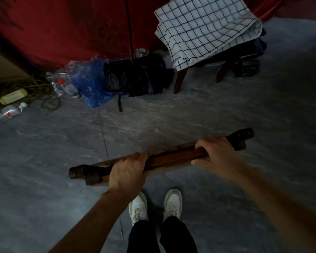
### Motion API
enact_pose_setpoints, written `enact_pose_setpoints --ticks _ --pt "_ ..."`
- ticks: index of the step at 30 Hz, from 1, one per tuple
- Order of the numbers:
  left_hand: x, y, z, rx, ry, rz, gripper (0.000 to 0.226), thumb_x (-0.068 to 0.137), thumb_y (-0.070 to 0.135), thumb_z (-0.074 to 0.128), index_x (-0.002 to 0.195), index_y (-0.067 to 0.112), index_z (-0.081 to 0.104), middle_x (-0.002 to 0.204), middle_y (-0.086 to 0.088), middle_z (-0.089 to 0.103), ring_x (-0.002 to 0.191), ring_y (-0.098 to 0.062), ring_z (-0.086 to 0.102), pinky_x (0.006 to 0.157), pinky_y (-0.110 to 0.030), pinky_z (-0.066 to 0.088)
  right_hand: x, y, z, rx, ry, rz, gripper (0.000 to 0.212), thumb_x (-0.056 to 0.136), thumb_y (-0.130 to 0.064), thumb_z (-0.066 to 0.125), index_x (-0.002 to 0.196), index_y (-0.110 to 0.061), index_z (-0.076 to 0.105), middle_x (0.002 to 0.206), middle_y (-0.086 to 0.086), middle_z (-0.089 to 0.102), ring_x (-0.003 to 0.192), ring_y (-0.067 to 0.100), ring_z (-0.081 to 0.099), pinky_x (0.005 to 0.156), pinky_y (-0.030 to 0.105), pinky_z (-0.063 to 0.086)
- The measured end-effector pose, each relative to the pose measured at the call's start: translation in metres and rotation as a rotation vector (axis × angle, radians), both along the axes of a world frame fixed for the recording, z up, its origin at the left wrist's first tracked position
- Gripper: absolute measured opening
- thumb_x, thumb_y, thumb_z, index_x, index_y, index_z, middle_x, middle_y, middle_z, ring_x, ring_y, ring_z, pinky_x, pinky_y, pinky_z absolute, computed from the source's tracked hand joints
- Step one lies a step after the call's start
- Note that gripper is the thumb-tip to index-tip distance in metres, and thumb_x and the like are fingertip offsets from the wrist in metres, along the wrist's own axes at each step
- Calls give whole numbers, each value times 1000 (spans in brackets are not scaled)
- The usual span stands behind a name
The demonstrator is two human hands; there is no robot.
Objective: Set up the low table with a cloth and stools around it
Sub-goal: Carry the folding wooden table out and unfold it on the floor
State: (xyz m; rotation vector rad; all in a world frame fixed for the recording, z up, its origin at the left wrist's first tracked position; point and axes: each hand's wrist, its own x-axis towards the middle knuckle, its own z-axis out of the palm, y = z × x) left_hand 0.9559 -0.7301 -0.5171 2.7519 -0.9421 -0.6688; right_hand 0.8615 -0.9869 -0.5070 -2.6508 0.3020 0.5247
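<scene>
Head view looks down on a long wooden stool (171, 157) held on its side above the grey floor (44, 161), with both hands wrapped around it. At the stool's near-left end, the left hand (127, 173) closes over the top edge beside the two dark leg ends; its fingers curl out of sight behind the wood. Toward the stool's far-right end, the right hand (217, 157) clamps the rail in the same way, thumb lying along the near side. Both grips are tight on the wood, with no gap showing.

Dim light and motion blur make the stool's seat hard to read; only its brown rail and stubby dark legs at each end stand out. Below the stool, white shoes (155, 205) and dark trousers show.

Beyond the stool, a white cloth with a dark grid (204, 28) lies bunched over a low table (180, 79), of which only red-brown legs show. Left of that table, well beyond the stool, sit a black bag (135, 75), blue plastic (88, 83) and clear bottles (9, 111) against a red drape (62, 24).
</scene>
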Motion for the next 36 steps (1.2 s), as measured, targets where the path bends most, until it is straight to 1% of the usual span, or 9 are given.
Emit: enact_pose_setpoints --ticks 5,9,12,16,20,26,31,33,36 --pt "11 4 -1 -62 76 -54 31 91 37 63 118 25 55 107 4 60 93 -18 62 76 -28 48 -2 13 7 -49 -54 -87 42 81 -64 60 105 -30 61 99 -12 56 100 12 49 94 34 36" --pt "24 11 -4 -109 148 -131 31 93 33 60 122 22 54 111 0 59 97 -20 60 82 -31 47 -5 38 14 -164 -78 -238 46 84 -55 63 118 -23 64 117 0 59 115 22 49 104 40 37" --pt "29 15 -6 -126 183 -196 35 95 31 57 128 21 50 117 -1 57 102 -20 58 89 -33 48 -7 69 16 -207 -114 -375 57 82 -50 69 128 -18 60 136 8 48 129 28 42 107 45 40" --pt "31 31 -1 -52 121 -395 54 96 29 55 143 23 30 130 -3 50 111 -21 54 95 -37 47 -7 117 16 -161 -143 -486 77 76 -51 74 136 -10 47 144 12 39 135 29 36 107 46 42" --pt "37 62 8 -89 43 -528 62 100 34 51 149 26 14 137 -1 48 112 -19 55 95 -35 46 -11 169 14 -172 -174 -651 80 76 -50 75 135 -5 46 144 17 38 141 35 30 110 45 40" --pt "37 85 9 -181 17 -612 36 101 36 48 135 30 37 127 5 48 107 -14 52 90 -33 46 -2 247 10 -137 -358 -807 65 78 -42 76 125 -3 52 134 16 45 131 33 41 106 41 43" --pt "41 103 7 -120 -36 -677 58 96 41 54 146 31 28 140 4 44 117 -17 47 98 -37 42 2 299 4 169 -270 -968 81 90 -39 61 153 -11 18 161 11 11 141 28 34 107 36 41" --pt "47 111 7 -119 -41 -742 68 92 46 55 150 29 25 145 3 42 122 -18 46 101 -39 40 0 313 -3 165 -235 -904 86 92 -41 57 156 -14 6 164 8 -3 146 25 25 112 35 37" --pt "59 127 7 -144 -29 -845 74 88 51 57 151 22 30 148 1 42 124 -21 46 102 -41 40 -2 333 -11 146 -251 -857 85 96 -45 51 156 -12 2 164 7 -7 150 23 15 118 33 27"
